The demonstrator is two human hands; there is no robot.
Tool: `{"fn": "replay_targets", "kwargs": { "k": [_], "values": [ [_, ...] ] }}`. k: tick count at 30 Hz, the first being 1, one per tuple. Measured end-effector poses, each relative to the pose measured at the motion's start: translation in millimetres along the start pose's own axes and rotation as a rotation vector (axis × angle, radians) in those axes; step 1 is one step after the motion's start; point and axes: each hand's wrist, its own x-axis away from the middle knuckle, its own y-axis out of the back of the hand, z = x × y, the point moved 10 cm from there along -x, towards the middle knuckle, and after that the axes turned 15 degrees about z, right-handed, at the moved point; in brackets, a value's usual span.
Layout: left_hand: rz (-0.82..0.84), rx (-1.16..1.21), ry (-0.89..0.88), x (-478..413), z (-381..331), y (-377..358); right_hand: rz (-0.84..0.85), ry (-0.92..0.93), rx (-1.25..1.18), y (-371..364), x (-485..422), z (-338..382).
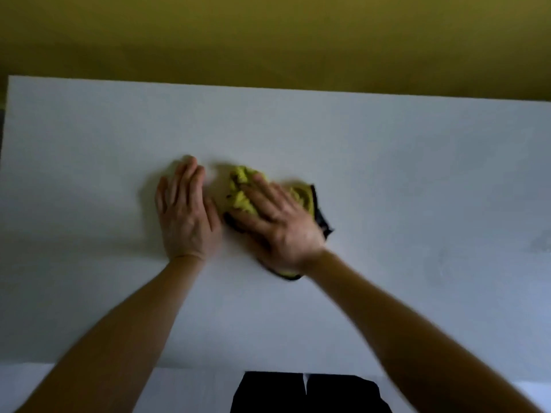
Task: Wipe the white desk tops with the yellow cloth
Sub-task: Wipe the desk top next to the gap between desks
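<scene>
Left hand (pixel 185 210) flat beside yellow cloth (pixel 242 190)

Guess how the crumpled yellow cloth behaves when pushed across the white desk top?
Likely floppy: the crumpled yellow cloth with dark edging bunches in folds under the flat right hand. Probably light and thin; it lies low beneath the palm. Should slide on the smooth white desk top, though it may ruck up.
</scene>
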Motion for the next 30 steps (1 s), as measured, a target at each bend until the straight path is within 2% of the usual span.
{"fn": "replay_targets", "kwargs": {
  "k": [1, 2, 5, 7, 8, 9, 12, 14, 16, 19, 21, 23, 24, 27, 28, 29, 30],
  "values": [
    [-0.014, 0.001, 0.004, -1.2, 0.1, 0.6, -0.039, -0.034, 0.005, 11.9, 9.4, -25.4],
    [-0.028, -0.002, 0.004, -2.9, 0.5, -0.3, -0.096, -0.144, 0.021, 26.1, 21.2, -59.5],
    [-0.084, -0.004, 0.007, -1.1, 2.5, -1.4, -0.277, -0.608, 0.099, 63.1, 62.3, -134.7],
    [-0.110, 0.008, -0.010, 3.6, 2.7, -0.8, -0.370, -0.829, 0.070, 52.9, 72.0, -114.0],
    [-0.109, 0.021, -0.019, 5.0, 1.7, 0.2, -0.397, -0.853, 0.047, 38.0, 71.5, -81.8],
    [-0.103, 0.035, -0.034, 3.8, -0.2, 3.2, -0.376, -0.794, 0.020, 20.6, 65.4, -40.2],
    [-0.015, 0.021, -0.116, 9.6, -1.5, 10.7, -0.053, -0.330, 0.039, -40.9, 59.5, 77.7],
    [0.054, -0.063, -0.232, 27.1, -2.6, 15.5, 0.005, -0.149, 0.115, -38.9, 72.5, 77.6],
    [0.116, -0.140, -0.339, 60.9, 6.4, 23.1, -0.075, -0.225, 0.139, -17.0, 81.0, 35.0],
    [0.150, -0.173, -0.311, 118.8, 39.0, 23.9, -0.222, -0.658, 0.105, 14.2, 104.5, -33.1],
    [0.124, -0.127, -0.275, 142.4, 52.6, 18.7, -0.301, -0.847, 0.092, 9.8, 109.7, -31.0],
    [0.078, -0.059, -0.252, 151.0, 57.7, 18.1, -0.370, -0.899, 0.049, -12.8, 98.4, 22.9],
    [0.061, -0.054, -0.260, 150.0, 57.2, 18.5, -0.339, -0.809, 0.028, -31.3, 81.9, 61.5],
    [0.051, -0.061, -0.303, 149.6, 57.1, 19.0, -0.054, -0.254, 0.008, -82.0, 49.4, 171.9],
    [0.053, -0.051, -0.295, 152.8, 57.3, 18.4, 0.009, -0.133, 0.062, -82.2, 59.7, 171.7],
    [0.046, -0.043, -0.283, 153.4, 57.5, 17.8, 0.038, -0.086, 0.126, -77.5, 73.4, 150.0],
    [0.042, -0.036, -0.275, 152.7, 56.9, 18.1, 0.058, -0.116, 0.162, -69.5, 91.4, 117.1]
  ]
}}
